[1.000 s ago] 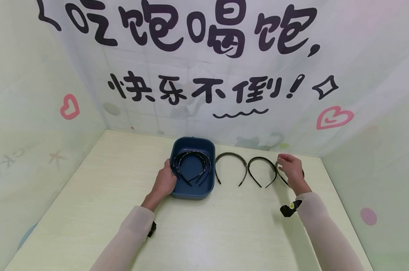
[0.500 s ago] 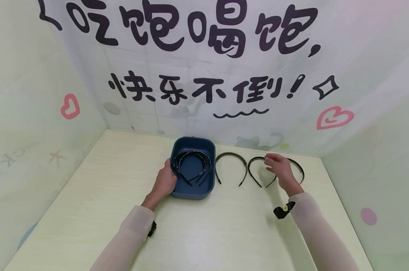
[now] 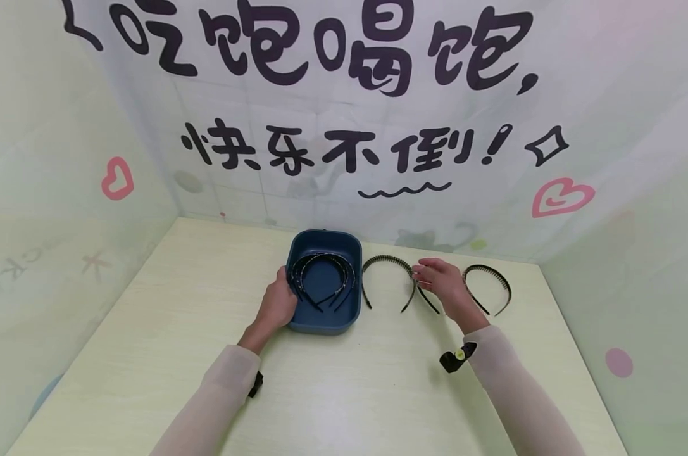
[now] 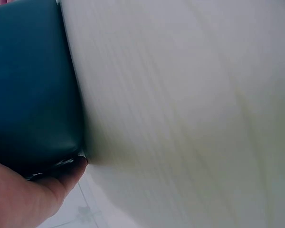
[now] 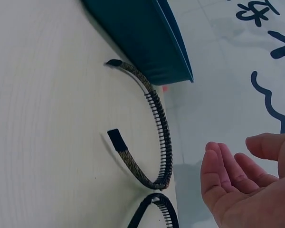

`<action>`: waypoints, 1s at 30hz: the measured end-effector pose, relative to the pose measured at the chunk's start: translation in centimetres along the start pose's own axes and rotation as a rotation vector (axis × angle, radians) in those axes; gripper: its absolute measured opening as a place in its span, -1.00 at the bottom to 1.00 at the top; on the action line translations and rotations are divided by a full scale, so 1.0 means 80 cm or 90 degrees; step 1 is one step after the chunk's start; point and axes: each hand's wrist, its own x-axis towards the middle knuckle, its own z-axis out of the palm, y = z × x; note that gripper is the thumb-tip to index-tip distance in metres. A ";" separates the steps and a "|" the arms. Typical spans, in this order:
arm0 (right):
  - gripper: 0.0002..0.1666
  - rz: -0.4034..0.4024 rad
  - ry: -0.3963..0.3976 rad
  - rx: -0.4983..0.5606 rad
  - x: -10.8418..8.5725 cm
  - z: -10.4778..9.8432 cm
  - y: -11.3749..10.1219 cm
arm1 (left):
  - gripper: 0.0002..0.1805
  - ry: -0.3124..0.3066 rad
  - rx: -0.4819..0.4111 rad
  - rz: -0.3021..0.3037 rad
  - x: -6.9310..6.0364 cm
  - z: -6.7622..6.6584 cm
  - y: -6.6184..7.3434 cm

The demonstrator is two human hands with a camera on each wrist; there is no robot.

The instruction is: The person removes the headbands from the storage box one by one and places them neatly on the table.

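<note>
From my end, I have the left hand (image 3: pixel 275 299) clamped on the left side of the blue box (image 3: pixel 323 329), most likely to stop it sliding on the bench (image 3: pixel 344 392). Just how each finger sits there I can't make out well, because the left wrist view is blurred and cut off. Inside the box, the nested headbands (image 3: pixel 323 255) overlap with their curves facing the same way, which I take to be for saving room.

The right hand (image 3: pixel 443 282) has its grip apart: fingers gently curved, thumb clear of them, nothing between. It hovers over the middle headband (image 3: pixel 428 301), hiding most of that arch from the head view. The left headband (image 3: pixel 387 258) lies just beside the box and the right headband (image 3: pixel 494 272) at the far end of the row. All three lie flat with tips toward the near edge, I'd judge so that each can be reached singly.

Against a second ago, the right hand has travelled left: it was at the right headband then, which now shows in full, while the middle one has become partly covered. The left hand, the box and all the headbands look unmoved.
</note>
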 end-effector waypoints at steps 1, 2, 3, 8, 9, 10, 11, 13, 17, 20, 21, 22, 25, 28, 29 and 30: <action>-0.50 -0.004 -0.008 0.009 -0.001 0.005 0.001 | -0.43 -0.001 0.000 0.000 0.000 0.000 0.000; -0.50 -0.009 -0.015 0.014 -0.002 0.009 0.001 | -0.43 -0.001 0.000 0.000 0.000 0.000 0.000; -0.49 -0.012 -0.023 0.022 -0.003 0.014 0.002 | -0.43 -0.002 0.000 0.000 0.000 0.000 0.001; -0.50 -0.019 -0.053 0.045 -0.009 0.034 0.005 | -0.43 -0.002 -0.001 0.002 -0.001 0.000 0.002; -0.50 -0.019 -0.059 0.049 -0.011 0.038 0.004 | -0.44 -0.001 -0.002 0.003 -0.002 0.000 0.002; -0.50 -0.020 -0.063 0.052 -0.012 0.041 0.003 | -0.44 0.000 -0.002 0.003 -0.002 0.000 0.003; -0.50 -0.021 -0.069 0.054 -0.013 0.045 0.001 | -0.44 0.000 -0.002 0.004 -0.002 0.000 0.003; -0.51 -0.022 -0.076 0.062 -0.015 0.052 -0.002 | -0.44 0.001 -0.001 0.005 -0.002 0.000 0.003; -0.51 -0.023 -0.103 0.076 -0.018 0.068 -0.009 | -0.44 0.001 0.002 0.007 -0.001 0.000 0.003; -0.52 -0.023 -0.142 0.085 -0.019 0.079 -0.013 | -0.44 0.002 0.004 0.005 0.000 0.000 0.003; -0.52 -0.023 -0.157 0.088 -0.021 0.083 -0.015 | -0.44 0.001 0.004 0.005 0.000 0.000 0.003; -0.52 -0.022 -0.173 0.091 -0.022 0.088 -0.017 | -0.44 0.001 0.004 0.005 0.000 0.000 0.003; -0.48 -0.010 -0.226 0.107 -0.027 0.100 -0.024 | -0.44 0.000 0.003 0.002 0.001 0.000 0.002; -0.40 0.023 -0.273 0.129 -0.032 0.111 -0.030 | -0.43 -0.001 0.002 0.001 0.001 0.000 0.001; -0.38 0.035 -0.287 0.137 -0.033 0.115 -0.032 | -0.43 -0.002 0.002 0.000 0.001 0.000 0.000; -0.36 0.049 -0.301 0.147 -0.033 0.119 -0.032 | -0.42 -0.003 0.002 0.000 0.001 0.000 0.000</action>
